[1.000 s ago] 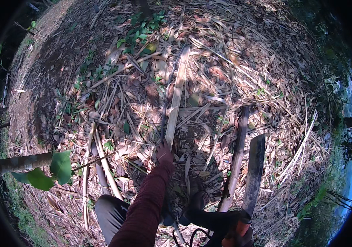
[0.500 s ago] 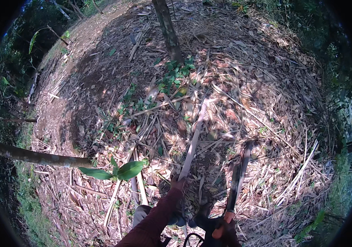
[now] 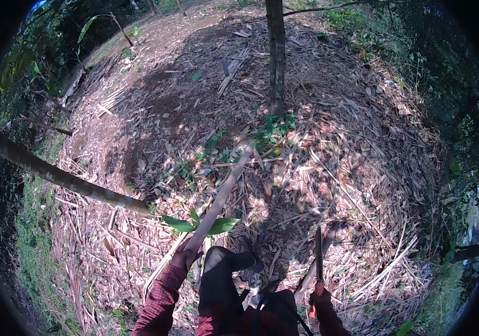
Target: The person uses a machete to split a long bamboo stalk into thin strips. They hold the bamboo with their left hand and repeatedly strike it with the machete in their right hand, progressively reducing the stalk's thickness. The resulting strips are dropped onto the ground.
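The left arm reaches forward from the lower edge, left of the knees; the right arm hangs low on the other side. The strip (image 3: 220, 204) is long, narrow and pale brown, slanting away and rightward, its blurred far end near the green plants (image 3: 276, 129). The left hand (image 3: 182, 259) has its fingers curled around the strip's near end. The right hand's (image 3: 322, 302) fingers wrap the machete's (image 3: 319, 257) orange handle, with the blade pointing away, nearly edge-on.
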`<state>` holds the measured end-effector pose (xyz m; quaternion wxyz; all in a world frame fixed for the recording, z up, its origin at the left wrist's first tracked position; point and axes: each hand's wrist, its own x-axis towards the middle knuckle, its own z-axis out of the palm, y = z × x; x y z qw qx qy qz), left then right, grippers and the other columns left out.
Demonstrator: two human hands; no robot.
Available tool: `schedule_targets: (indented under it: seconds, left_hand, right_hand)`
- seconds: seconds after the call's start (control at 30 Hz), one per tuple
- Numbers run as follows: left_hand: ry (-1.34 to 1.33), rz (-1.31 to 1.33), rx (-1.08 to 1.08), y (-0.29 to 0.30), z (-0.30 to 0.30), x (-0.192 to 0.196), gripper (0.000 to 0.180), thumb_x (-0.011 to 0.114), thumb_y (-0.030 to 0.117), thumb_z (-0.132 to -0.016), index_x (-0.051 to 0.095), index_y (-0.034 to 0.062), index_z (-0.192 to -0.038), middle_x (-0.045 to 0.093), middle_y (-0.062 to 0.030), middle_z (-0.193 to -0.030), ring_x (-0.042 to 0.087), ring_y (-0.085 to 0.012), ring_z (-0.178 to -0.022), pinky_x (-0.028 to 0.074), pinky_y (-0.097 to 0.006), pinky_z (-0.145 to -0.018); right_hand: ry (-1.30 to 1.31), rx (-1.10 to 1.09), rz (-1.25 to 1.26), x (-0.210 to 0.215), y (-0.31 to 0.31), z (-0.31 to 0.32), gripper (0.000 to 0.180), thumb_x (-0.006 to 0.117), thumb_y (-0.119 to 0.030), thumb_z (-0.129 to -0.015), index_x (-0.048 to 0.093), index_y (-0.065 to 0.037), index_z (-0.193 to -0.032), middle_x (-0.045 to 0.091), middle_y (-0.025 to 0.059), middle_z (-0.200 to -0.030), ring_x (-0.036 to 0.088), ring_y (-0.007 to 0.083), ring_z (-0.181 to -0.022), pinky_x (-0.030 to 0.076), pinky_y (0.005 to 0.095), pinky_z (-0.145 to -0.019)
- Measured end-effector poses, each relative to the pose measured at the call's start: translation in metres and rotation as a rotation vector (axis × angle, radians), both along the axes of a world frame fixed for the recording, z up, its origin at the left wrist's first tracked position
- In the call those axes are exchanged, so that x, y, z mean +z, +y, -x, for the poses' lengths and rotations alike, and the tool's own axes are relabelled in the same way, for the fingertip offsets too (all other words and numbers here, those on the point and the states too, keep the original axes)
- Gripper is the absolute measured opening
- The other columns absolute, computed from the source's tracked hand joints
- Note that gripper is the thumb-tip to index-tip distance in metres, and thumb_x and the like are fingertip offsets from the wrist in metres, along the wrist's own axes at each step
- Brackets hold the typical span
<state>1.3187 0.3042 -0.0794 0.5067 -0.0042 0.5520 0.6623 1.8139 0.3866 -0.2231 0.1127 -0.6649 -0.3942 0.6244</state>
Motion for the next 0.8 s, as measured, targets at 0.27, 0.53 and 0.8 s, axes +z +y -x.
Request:
schedule_targets:
  seconds: [0.27, 0.53, 0.8]
  left_hand:
    - [0.379, 0.078, 0.155, 0.055, 0.168, -0.087, 0.035, 0.055, 0.007, -0.071, 0.058, -0.0025, -0.104, 0.058, -0.0052, -0.08, 0.056, -0.0152, -0.069, 0.048, -0.028, -0.064]
    - [0.65, 0.2, 0.154, 0.142, 0.403, -0.143, 0.031, 0.058, -0.003, -0.07, 0.061, -0.0045, -0.102, 0.063, -0.0065, -0.087, 0.059, -0.0137, -0.078, 0.048, -0.027, -0.071]
    - [0.472, 0.051, 0.164, 0.215, 0.56, -0.105, 0.044, 0.061, 0.003, -0.069, 0.054, -0.0059, -0.112, 0.061, -0.0119, -0.099, 0.059, -0.0175, -0.086, 0.047, -0.027, -0.078]
  right_hand:
    - [-0.01, 0.36, -0.114, -0.011, 0.122, 0.145, 0.058, 0.058, -0.013, -0.078, 0.035, -0.002, -0.13, 0.057, 0.0114, -0.082, 0.054, 0.0162, -0.064, 0.046, 0.0319, -0.053]
    - [0.057, 0.046, -0.099, -0.114, 0.239, 0.312, 0.022, 0.064, -0.004, -0.071, 0.051, 0.001, -0.088, 0.053, 0.0071, -0.064, 0.055, 0.0188, -0.052, 0.047, 0.0324, -0.049]
    - [-0.017, 0.248, -0.196, -0.016, 0.359, 0.506, 0.018, 0.062, -0.005, -0.071, 0.051, -0.001, -0.084, 0.053, 0.0055, -0.062, 0.053, 0.0163, -0.05, 0.044, 0.0313, -0.046]
